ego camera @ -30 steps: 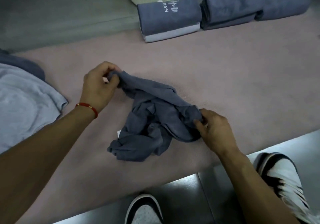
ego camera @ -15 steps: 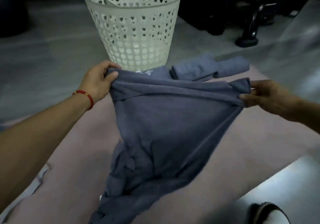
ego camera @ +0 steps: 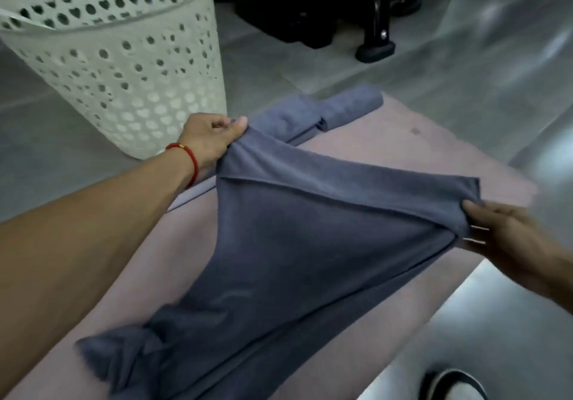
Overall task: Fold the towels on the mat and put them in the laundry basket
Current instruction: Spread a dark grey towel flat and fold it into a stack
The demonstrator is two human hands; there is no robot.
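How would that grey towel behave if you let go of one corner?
Probably floppy: the grey towel sags between the left hand and right hand, its lower end bunched on the pink mat. Likely light, since pinches alone hold it. A released corner would probably drop limp.

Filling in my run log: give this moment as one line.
step: spreading towel | left hand: pinches corner | right hand: pinches corner | lower end: bunched on mat | basket: beyond mat

Slate-blue terry cloth towel point(ego camera: 310, 244), dusty-pink flat mat point(ego camera: 403, 151), cream-white plastic laundry basket point(ego camera: 124, 68) patterned with heart-shaped and round holes, red cord bracelet point(ego camera: 189, 159), grey glossy tiled floor point(ego camera: 465, 68), black-and-white shoe point(ego camera: 455, 384)
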